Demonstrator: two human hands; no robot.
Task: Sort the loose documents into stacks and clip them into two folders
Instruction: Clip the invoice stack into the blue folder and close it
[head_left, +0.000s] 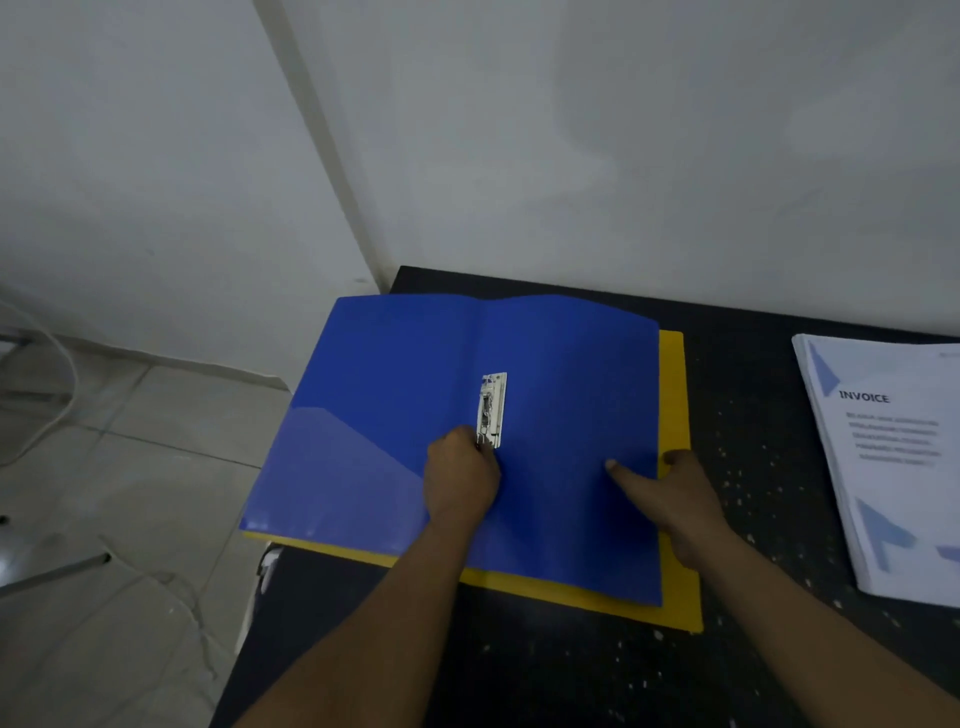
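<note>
Head view: the blue folder (467, 431) lies open on the yellow folder (675, 405) on the dark tabletop (753, 649). Left hand (460, 480) has its fingers closed on the near end of the metal clip (492, 410) at the spine. Right hand (670, 493) presses flat, fingers spread over the blue cover's right edge, holding nothing. Invoice stack (888, 462) sits well right of those fingers. Likely step: opening the clip; next calls for lifting the lever, then fetching papers.
</note>
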